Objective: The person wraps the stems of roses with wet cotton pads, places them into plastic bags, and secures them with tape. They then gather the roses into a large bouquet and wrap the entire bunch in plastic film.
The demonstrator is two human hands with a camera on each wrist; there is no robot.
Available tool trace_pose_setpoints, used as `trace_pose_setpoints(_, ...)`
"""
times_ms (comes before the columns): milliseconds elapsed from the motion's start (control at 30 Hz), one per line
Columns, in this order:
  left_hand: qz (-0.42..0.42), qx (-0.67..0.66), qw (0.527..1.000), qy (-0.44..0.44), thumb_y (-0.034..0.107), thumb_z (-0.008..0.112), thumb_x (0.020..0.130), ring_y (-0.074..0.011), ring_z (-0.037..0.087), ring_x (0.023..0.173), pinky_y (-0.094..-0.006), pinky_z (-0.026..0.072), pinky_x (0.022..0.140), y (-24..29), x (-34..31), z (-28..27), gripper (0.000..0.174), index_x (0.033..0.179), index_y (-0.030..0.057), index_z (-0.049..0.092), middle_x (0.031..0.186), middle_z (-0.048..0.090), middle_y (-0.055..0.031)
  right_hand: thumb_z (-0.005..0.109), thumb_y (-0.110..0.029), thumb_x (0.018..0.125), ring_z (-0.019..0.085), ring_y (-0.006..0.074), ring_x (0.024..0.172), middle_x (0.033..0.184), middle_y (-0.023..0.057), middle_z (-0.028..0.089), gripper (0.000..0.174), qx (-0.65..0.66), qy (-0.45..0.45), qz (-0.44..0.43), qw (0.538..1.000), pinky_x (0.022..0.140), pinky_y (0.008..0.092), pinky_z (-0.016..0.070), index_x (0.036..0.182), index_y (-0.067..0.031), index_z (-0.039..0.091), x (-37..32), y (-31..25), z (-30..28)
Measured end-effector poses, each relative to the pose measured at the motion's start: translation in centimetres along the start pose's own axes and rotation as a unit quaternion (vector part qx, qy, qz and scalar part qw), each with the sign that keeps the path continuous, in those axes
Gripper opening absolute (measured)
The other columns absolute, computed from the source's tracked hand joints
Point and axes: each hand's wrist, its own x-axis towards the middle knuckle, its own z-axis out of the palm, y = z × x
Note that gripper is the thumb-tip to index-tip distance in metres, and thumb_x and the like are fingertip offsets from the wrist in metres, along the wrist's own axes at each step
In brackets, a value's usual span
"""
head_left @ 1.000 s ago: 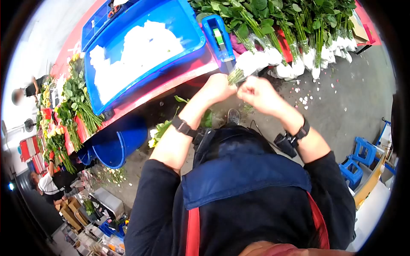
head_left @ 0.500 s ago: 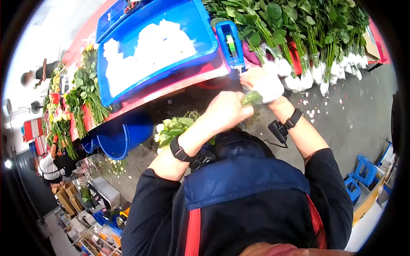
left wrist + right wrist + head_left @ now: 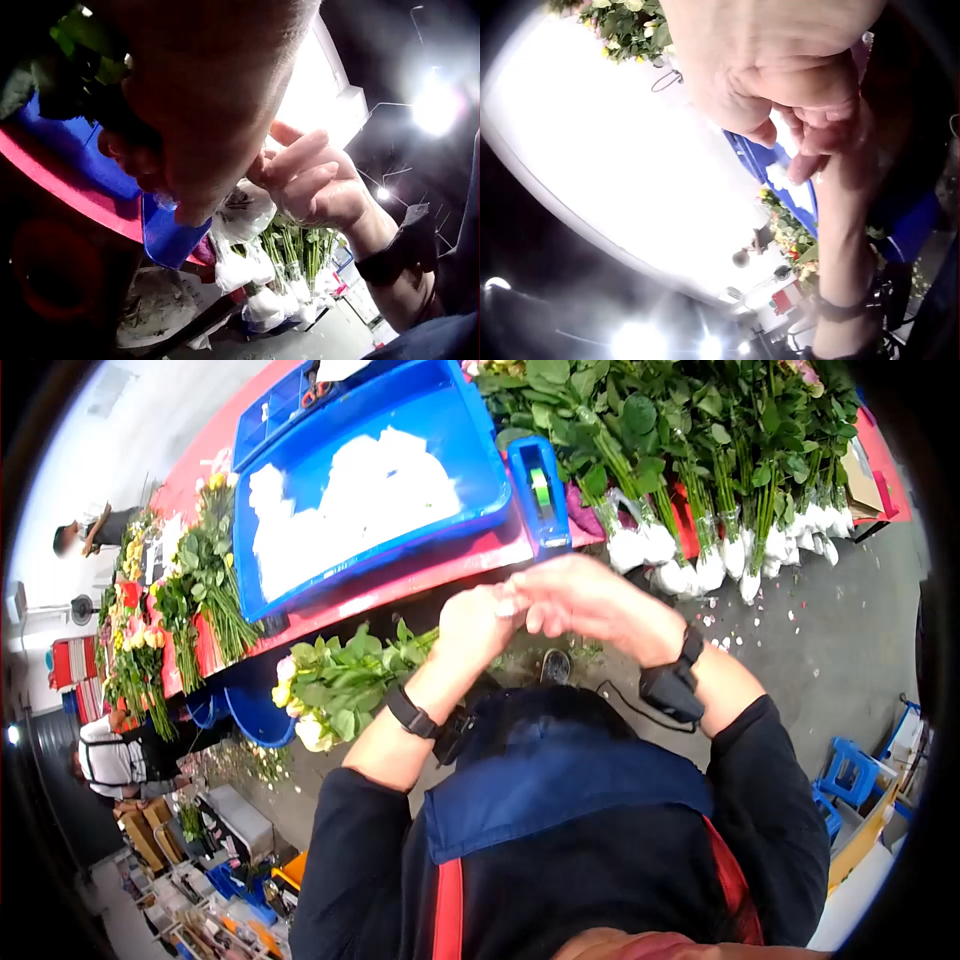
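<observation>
In the head view my left hand (image 3: 472, 625) grips a bunch of roses (image 3: 340, 685) by its stems, the pale blooms and leaves pointing left, past my left forearm. Its curled fingers show in the left wrist view, with leaves (image 3: 79, 56) at upper left. A white-bagged stem end (image 3: 244, 214) shows just past that hand. My right hand (image 3: 605, 608) reaches across to the left hand's fingertips, its own fingers loosely bent and apart in the left wrist view. Between the fingertips the detail is blurred.
On the pink-covered table (image 3: 400, 580) ahead stand a blue tray (image 3: 490, 510) of white material and a blue tape dispenser (image 3: 540, 500). Several rose bunches with white-bagged ends (image 3: 710, 570) lie at right. Blue buckets (image 3: 260, 705) sit under the table; blue stools (image 3: 850, 770) stand at far right.
The rose bunch swings out to the left and more of it shows. The white-bagged end, in the right hand half a second ago, is hidden in the head view now. My hands come together.
</observation>
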Motion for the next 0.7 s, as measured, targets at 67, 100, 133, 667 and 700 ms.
trace_pose_setpoints(67,-0.061,0.017,0.994,-0.085,0.030,0.065,0.078,-0.0313,0.067,0.072,-0.0425,0.0545,0.064,0.8,-0.3,-0.9,0.025,0.082,0.0053,0.064,0.074,0.067,-0.0134,0.060,-0.010,0.089,0.055,0.0094,0.047,0.086,0.0093,0.070,0.020,-0.073,-0.041,-0.010,0.996,0.040,0.0197,0.0414,0.102,0.0045,0.064,-0.3,-2.3,0.2)
trace_pose_setpoints(100,-0.046,-0.024,0.990,-0.133,0.031,0.063,0.080,-0.0371,0.065,0.072,-0.0469,0.0530,0.068,0.9,-0.7,-1.9,0.027,0.081,0.0040,0.066,0.074,0.065,-0.0204,0.059,-0.006,0.088,0.054,0.0090,0.046,0.091,0.0109,0.070,0.024,-0.135,-0.065,-0.010,0.989,0.039,0.0193,0.0413,0.109,0.0064,0.061,-0.2,-3.5,-0.1)
trace_pose_setpoints(133,-0.037,-0.053,0.986,-0.153,0.032,0.064,0.078,-0.0378,0.065,0.073,-0.0461,0.0531,0.069,1.1,-1.2,-2.1,0.029,0.082,0.0027,0.066,0.074,0.065,-0.0215,0.059,-0.002,0.085,0.053,0.0085,0.046,0.098,0.0130,0.069,0.032,-0.139,-0.098,-0.011,0.985,0.039,0.0195,0.0415,0.115,0.0083,0.057,0.1,-4.1,-0.6)
trace_pose_setpoints(667,-0.084,0.045,0.995,-0.017,0.026,0.064,0.081,-0.0315,0.068,0.069,-0.0419,0.0547,0.061,2.5,0.2,-1.8,0.026,0.081,-0.0004,0.063,0.071,0.066,-0.0181,0.062,-0.020,0.092,0.053,0.0033,0.060,0.074,0.0024,0.065,0.019,-0.158,0.086,-0.115,0.977,0.051,0.0203,0.0409,0.091,-0.0023,0.070,-1.9,5.1,-1.2)
trace_pose_setpoints(700,-0.059,0.081,0.995,0.013,0.025,0.063,0.081,-0.0306,0.068,0.064,-0.0409,0.0543,0.056,2.7,1.1,-1.3,0.024,0.080,0.0005,0.063,0.067,0.065,-0.0171,0.061,-0.020,0.092,0.053,0.0038,0.060,0.078,0.0034,0.066,0.020,-0.093,0.084,-0.126,0.984,0.050,0.0207,0.0407,0.094,-0.0019,0.069,-2.3,4.8,-1.5)
